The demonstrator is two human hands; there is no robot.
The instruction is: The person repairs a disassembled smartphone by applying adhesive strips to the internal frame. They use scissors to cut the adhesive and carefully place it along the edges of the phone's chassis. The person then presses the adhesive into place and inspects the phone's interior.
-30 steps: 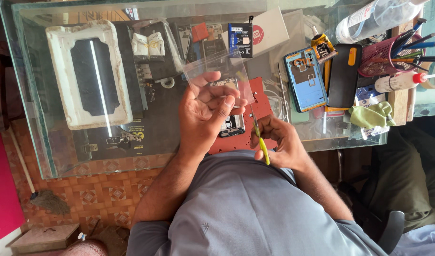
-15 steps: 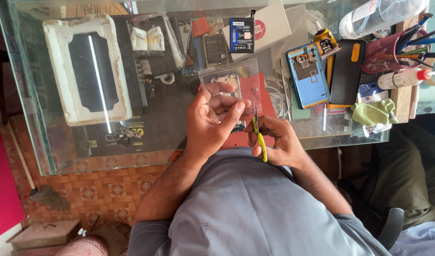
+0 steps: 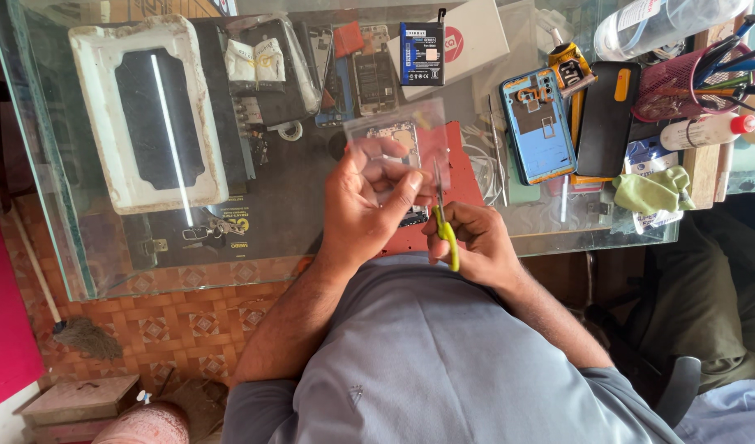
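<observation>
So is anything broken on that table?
Yes. The blue phone lies with its back off, insides showing. More bare phone parts lie scattered under the glass table. Nothing looks spilled.

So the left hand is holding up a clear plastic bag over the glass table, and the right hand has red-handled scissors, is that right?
Not quite. The head view shows the scissors in the right hand have yellow-green handles, not red. The rest holds: the left hand holds a clear plastic bag up over the glass table.
</observation>
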